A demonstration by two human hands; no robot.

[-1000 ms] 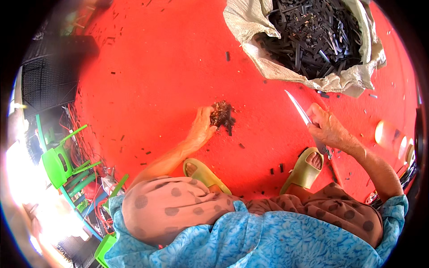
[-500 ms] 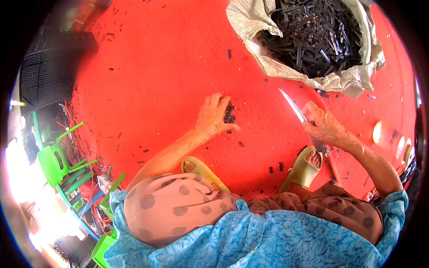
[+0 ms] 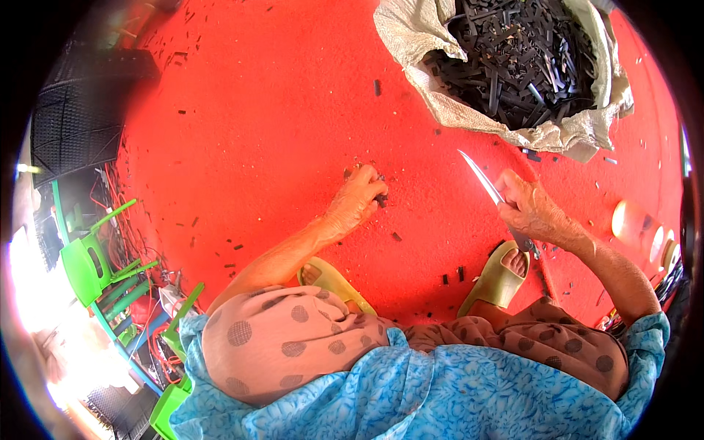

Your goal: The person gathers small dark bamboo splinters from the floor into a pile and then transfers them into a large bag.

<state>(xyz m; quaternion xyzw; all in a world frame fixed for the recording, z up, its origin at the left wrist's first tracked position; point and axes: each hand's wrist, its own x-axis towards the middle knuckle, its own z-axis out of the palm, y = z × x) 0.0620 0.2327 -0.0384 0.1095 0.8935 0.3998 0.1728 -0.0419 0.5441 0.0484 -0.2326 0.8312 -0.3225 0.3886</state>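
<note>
While right hand (image 3: 531, 208) grips knife (image 3: 479, 175), left hand (image 3: 356, 198) clutches black scraps (image 3: 381, 200), mostly hidden.

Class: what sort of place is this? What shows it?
Possibly an informal workspace or small workshop: an open sack holds black strips, dark scraps lie scattered over the red floor covering, and the right hand holds a bladed tool.
</note>
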